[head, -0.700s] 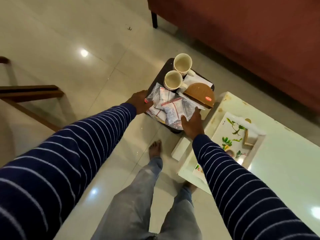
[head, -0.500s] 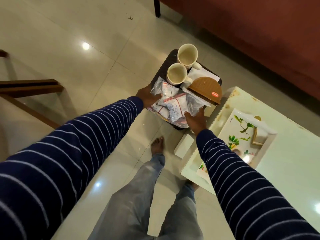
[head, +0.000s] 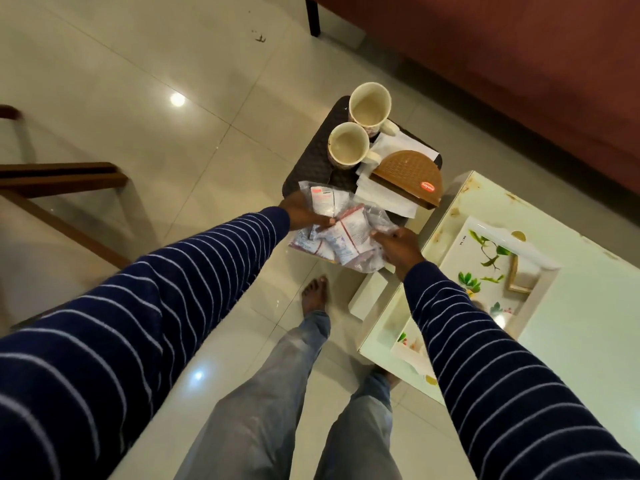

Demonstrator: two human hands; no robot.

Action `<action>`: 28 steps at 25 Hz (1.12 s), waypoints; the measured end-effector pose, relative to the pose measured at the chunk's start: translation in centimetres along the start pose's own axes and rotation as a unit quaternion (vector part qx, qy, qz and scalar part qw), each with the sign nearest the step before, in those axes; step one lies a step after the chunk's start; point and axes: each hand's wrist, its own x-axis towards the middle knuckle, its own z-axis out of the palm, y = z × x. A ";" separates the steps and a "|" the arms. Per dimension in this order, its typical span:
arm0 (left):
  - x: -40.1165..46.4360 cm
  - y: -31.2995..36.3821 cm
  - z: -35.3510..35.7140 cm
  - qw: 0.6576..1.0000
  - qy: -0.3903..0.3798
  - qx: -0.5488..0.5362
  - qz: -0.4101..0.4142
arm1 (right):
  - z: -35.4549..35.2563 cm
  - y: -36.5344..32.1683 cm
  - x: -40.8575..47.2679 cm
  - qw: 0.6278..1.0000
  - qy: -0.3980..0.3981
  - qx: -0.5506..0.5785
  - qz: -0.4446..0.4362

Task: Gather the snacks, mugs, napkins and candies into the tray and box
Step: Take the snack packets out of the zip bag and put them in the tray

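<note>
A dark tray [head: 313, 157] is held above the floor, just left of the white table. My left hand [head: 304, 216] grips its near left side and my right hand [head: 398, 245] its near right side. On it stand two cream mugs [head: 348, 145] [head: 369, 103] at the far end. White napkins [head: 389, 197] lie under a brown half-round box [head: 410, 176] on the right. Clear snack packets [head: 341, 237] pile at the near end, partly under my fingers.
A white table [head: 571, 306] stands at the right with a white floral tray [head: 485, 268] and a small wooden frame [head: 523, 277] on it. A red sofa [head: 519, 64] runs along the back. A wooden chair frame [head: 65, 181] stands left. My feet are on the tiled floor below.
The tray with its load has stayed in both hands while the view shifted; the hands now grip closer over the snack packets.
</note>
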 end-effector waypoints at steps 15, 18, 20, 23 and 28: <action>-19.9 12.6 6.2 0.982 0.034 -0.122 0.142 | -13.4 -3.0 -23.0 0.975 -0.052 0.118 -0.182; -24.3 17.0 9.1 0.979 -0.014 -0.118 0.164 | -18.7 -2.9 -27.7 0.963 -0.029 0.125 -0.236; -27.2 20.1 11.9 0.968 -0.071 -0.145 0.194 | -22.9 -3.0 -31.1 0.948 -0.016 0.144 -0.282; -31.7 24.7 16.9 0.948 -0.073 -0.245 0.191 | -28.7 -3.1 -36.1 0.927 0.014 0.151 -0.343; -38.1 30.5 22.5 0.938 -0.032 -0.297 0.175 | -35.7 -3.1 -42.7 0.887 0.030 0.128 -0.442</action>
